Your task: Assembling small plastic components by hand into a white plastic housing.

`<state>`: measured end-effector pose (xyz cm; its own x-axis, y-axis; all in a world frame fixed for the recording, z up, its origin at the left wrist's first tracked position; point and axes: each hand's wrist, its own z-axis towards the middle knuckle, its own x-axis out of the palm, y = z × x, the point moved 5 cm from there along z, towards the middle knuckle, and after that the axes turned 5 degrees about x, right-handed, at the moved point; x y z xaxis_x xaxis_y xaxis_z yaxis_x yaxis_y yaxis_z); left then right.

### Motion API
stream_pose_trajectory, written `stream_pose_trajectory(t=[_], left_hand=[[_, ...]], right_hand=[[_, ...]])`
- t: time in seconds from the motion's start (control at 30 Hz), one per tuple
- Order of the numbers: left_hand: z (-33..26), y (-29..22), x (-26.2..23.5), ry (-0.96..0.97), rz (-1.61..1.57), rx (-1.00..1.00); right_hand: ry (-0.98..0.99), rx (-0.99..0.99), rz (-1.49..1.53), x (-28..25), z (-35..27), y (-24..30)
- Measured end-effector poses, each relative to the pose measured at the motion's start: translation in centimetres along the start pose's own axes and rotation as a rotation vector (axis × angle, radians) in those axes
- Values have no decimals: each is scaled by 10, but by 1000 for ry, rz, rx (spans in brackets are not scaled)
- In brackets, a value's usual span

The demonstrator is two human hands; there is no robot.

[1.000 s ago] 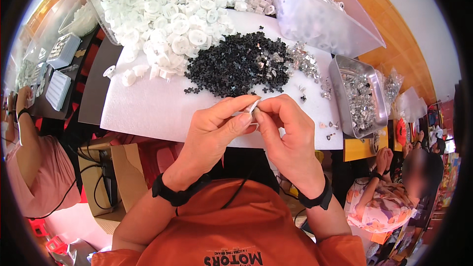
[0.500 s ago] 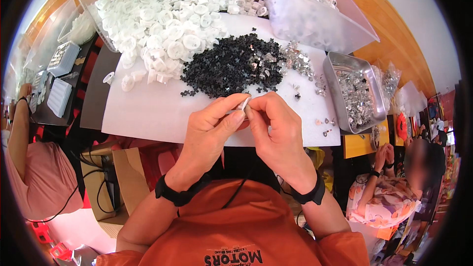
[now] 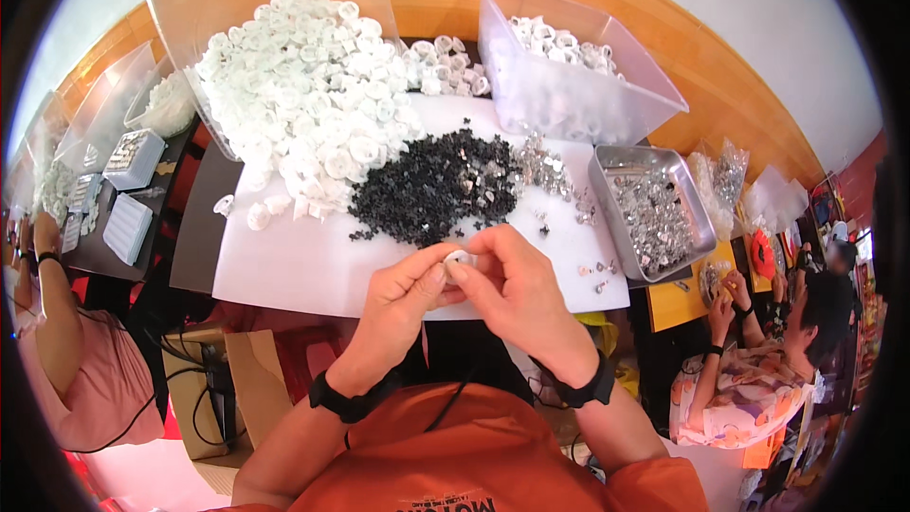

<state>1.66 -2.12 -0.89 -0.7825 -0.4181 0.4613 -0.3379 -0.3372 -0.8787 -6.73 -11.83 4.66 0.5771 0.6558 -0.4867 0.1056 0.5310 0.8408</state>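
White part (image 3: 460, 258), one, apparently round, mostly hidden: above the table (image 3: 202, 245), toward its near edge, pinched by left hand (image 3: 403, 286) and right hand (image 3: 517, 289). Black heap (image 3: 417, 185): mid-table. White heap (image 3: 303, 85): far left corner. Metal tray (image 3: 699, 211): right edge.

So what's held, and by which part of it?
A small round white plastic piece, apparently by its edge, between the left grip and right grip; partly hidden.

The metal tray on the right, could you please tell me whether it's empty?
Not empty: the metal tray holds many small silvery pieces, lying within its walls.
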Motion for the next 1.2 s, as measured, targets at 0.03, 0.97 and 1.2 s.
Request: stream_pose_trajectory(t=[0.03, 0.97, 1.2], left_hand=[[1, 1, 2, 11, -1, -24], [3, 10, 5, 40, 180, -27], [0, 11, 4, 69, 257, -44]], right_hand=[[44, 40, -93, -6, 1, -2], [-12, 361, -217, -129, 159, 12], [451, -187, -563, 12, 168, -8]])
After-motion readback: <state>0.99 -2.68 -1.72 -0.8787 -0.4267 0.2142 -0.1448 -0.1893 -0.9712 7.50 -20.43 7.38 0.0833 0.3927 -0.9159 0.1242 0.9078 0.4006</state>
